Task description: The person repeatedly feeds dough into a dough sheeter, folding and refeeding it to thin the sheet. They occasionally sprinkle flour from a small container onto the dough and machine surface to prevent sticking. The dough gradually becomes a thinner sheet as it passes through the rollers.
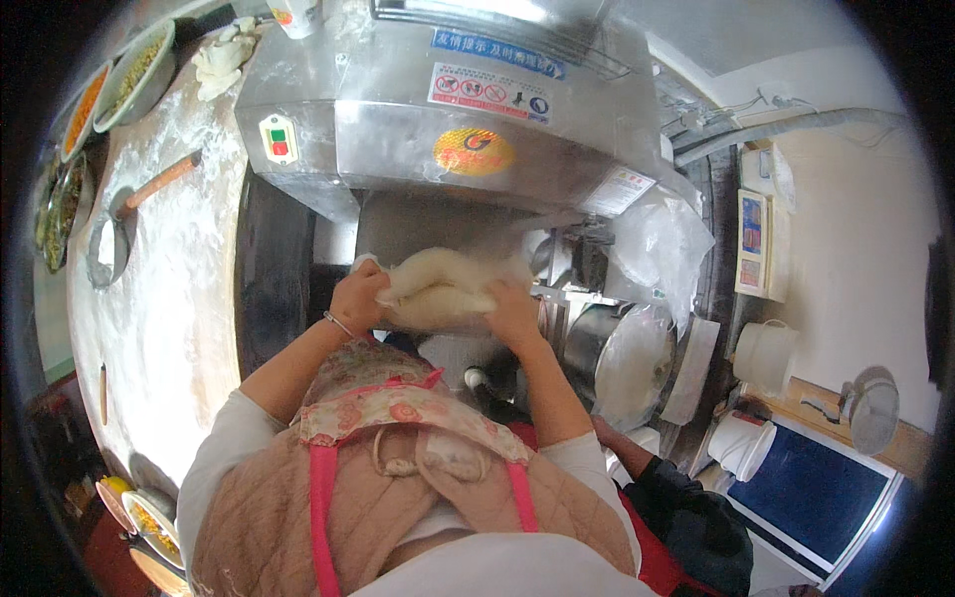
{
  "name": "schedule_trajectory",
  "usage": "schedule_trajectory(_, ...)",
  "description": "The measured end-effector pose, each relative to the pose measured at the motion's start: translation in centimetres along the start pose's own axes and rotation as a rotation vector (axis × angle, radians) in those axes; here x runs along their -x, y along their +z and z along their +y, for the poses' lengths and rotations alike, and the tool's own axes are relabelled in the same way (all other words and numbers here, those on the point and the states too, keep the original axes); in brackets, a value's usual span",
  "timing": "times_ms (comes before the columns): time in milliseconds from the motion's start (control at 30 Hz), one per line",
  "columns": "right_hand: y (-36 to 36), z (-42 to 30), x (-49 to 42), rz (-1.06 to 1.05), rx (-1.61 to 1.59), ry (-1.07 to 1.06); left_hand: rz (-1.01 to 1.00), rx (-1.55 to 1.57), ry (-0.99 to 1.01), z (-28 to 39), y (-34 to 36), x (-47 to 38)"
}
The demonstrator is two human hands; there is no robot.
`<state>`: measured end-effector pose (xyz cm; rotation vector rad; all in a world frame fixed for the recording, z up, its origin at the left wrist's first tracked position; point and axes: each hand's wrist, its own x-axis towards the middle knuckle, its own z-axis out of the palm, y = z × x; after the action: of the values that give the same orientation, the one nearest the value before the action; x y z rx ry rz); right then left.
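A wide, pale sheet of dough (440, 287) is stretched between my two hands, folded over on itself along its middle. My left hand (361, 297) grips its left end, and a bracelet circles that wrist. At the right end my right hand (513, 310) holds the dough's edge; it looks slightly blurred. Just beyond the dough stands a stainless steel dough machine (388, 142), with a green and red switch (278, 142) on its front. The lower part of the machine is partly hidden behind the dough.
On the left lies a floured worktop (171, 298) with a wooden-handled tool (164, 179), a lump of dough (222, 60) and bowls of food (134, 78). A metal pot (597, 343) and a plastic bag (660, 246) are at right. Another person's dark sleeve (683, 507) shows at lower right.
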<state>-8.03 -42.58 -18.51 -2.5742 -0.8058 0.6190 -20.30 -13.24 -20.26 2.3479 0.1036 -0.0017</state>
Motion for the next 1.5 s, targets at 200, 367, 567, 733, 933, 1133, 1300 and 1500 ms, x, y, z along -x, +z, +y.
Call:
schedule_trajectory(200, -11.8, -7.7, 4.8, 0.49, -0.173, -0.193, 0.272, -0.019, 0.543, 12.9, -13.2, -5.6)
schedule_trajectory(367, -20.4, -13.5, 5.5, 1.052, -0.433, -0.424, 0.626, -0.261, 1.093, 25.9, -25.1, -12.4)
schedule_trajectory(567, -28.5, -18.7, -6.0, 1.725, -0.612, -0.538, 0.528, -0.529, 1.174, 39.8, -35.5, -20.1)
schedule_trajectory(733, -32.2, -20.0, -17.8, 1.418, -0.627, -0.354, -0.006, -0.663, 0.807, 39.8, -38.7, -26.6)
schedule_trajectory(933, -25.2, -16.4, -16.6, 0.578, -0.683, -0.288, -0.231, -1.471, 0.436, 26.6, -32.0, -34.4)
schedule_trajectory(1133, -25.9, -13.7, -16.8, 0.739, -0.211, -0.323, -0.253, -1.339, 0.369, 20.2, -32.4, -29.3)
schedule_trajectory(1300, -18.6, -10.5, -15.7, 0.86, -0.27, -0.443, 0.0, -1.028, 0.801, 13.3, -28.3, -20.2)
schedule_trajectory(1500, 3.6, -3.2, -8.8, 0.452, -0.119, -0.226, -0.14, -0.475, 0.771, 4.4, -18.5, -10.0)
